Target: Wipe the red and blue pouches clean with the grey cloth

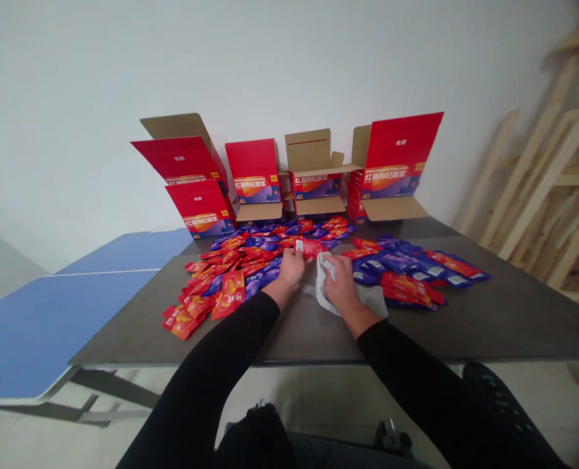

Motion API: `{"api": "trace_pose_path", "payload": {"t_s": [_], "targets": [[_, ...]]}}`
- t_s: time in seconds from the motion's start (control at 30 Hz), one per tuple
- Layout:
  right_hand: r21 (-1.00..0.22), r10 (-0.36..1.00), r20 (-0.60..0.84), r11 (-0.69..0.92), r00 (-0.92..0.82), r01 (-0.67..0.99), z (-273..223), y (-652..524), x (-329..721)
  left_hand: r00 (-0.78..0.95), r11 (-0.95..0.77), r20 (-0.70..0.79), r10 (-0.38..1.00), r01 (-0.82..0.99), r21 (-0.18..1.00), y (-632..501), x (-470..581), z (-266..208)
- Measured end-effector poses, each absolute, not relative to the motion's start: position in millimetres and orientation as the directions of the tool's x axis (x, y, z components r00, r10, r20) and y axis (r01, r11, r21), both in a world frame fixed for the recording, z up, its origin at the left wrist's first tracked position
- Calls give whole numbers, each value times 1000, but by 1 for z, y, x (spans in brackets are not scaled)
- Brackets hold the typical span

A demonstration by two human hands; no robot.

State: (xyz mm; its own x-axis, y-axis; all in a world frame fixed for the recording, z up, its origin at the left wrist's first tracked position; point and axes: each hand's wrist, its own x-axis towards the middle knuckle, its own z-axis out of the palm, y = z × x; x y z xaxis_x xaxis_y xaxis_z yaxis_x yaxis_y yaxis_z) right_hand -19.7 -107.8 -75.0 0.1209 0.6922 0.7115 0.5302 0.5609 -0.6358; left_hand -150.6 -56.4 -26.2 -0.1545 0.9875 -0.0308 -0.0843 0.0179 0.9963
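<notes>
My left hand point(292, 268) pinches the near left edge of a red sachet point(310, 247), which is raised a little above the table. In my right hand point(340, 281) is a bunched pale grey cloth point(321, 290), held against the sachet's right end; part of the cloth trails onto the tabletop. Left of my hands spreads a big loose heap of red and purple sachets point(230, 294). A smaller pile of purple and red sachets point(401, 262) lies to the right of the cloth.
Several red printed cartons with raised flaps, among them a left carton point(201, 205) and a right carton point(391, 176), line the back of the dark table point(465, 326). A blue table point(98, 293) adjoins on the left. Wooden slats point(538, 176) lean at the right wall.
</notes>
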Motion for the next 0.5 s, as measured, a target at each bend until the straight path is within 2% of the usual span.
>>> {"api": "trace_pose_path", "payload": {"t_s": [0.2,0.3,0.4,0.5], "targets": [[-615,714,700,593,14,519,-75,-110,-20,-63,43,-50,997,-120,992,-93,-153,-50],[-595,723,690,603,-47,532,-73,-113,-19,19,63,-61,998,-252,966,-103,-158,-50],[-540,693,701,671,-170,509,-72,-114,-18,213,188,-107,971,-406,894,-110,-168,-43],[-476,633,717,750,-291,459,-72,-113,-18,334,314,-168,927,-451,836,-113,-178,-39]]}}
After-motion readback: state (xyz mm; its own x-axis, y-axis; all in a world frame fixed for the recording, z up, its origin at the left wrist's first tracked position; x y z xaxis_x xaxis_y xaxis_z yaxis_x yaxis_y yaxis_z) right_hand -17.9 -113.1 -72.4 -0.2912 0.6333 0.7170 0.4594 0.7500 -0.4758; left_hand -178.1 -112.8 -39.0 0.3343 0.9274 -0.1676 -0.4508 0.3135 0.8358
